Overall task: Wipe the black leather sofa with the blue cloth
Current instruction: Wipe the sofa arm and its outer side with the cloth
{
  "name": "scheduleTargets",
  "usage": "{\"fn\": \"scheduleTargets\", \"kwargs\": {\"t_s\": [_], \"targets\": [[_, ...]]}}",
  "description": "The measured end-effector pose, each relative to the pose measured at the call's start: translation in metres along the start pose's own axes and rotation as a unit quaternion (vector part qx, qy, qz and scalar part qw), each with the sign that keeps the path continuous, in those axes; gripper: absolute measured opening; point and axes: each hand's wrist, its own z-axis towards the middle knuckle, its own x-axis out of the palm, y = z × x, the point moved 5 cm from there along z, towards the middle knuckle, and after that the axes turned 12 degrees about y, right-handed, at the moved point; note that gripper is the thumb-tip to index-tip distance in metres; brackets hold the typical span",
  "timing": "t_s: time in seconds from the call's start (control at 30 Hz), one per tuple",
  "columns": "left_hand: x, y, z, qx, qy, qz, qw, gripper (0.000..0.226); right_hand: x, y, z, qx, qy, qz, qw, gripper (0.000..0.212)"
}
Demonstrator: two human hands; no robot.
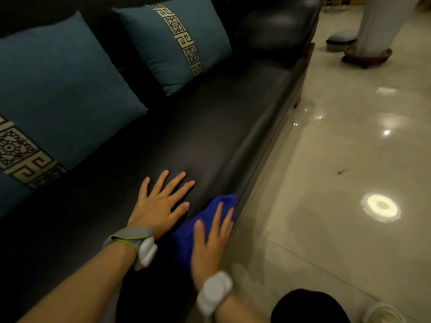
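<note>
now blue cloth [205, 220] under flat right hand [211, 243]

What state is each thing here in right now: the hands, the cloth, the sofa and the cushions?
Left hand: flat on the seat, fingers spread, holding nothing.
Right hand: fingers straight, pressing on the cloth.
Blue cloth: bunched, at the seat's front edge.
Black leather sofa: seat bare ahead of the hands.
Near cushion: propped against the backrest.
Far cushion: propped against the backrest.
</note>
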Motion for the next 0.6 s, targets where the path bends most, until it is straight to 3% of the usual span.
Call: {"fn": "scheduleTargets", "kwargs": {"t_s": [0.1,0.23,0.37,0.43,0.5,0.6], "targets": [[-0.014,0.002,0.006,0.003,0.015,0.008,1.000,0.058,0.005,0.000,-0.003,0.016,0.023,-0.043,0.999,0.067],[-0.054,-0.011,0.039,0.039,-0.060,0.007,0.997,0.059,-0.018,0.005,0.059,0.067,0.027,-0.064,0.995,0.070],[-0.062,-0.036,0.118,0.016,0.002,-0.004,1.000,0.054,-0.052,0.009,0.131,0.044,0.030,-0.053,0.997,0.064],[-0.057,-0.042,0.146,-0.011,0.024,-0.027,0.999,0.054,-0.065,0.006,0.154,0.021,0.020,-0.032,0.999,0.063],[-0.051,-0.040,0.161,-0.009,-0.002,-0.034,0.999,0.055,-0.068,0.000,0.159,0.007,0.006,0.016,1.000,0.061],[-0.047,-0.033,0.169,0.010,-0.017,-0.043,0.999,0.057,-0.048,-0.010,0.119,0.018,-0.029,0.066,0.997,0.058]]}}
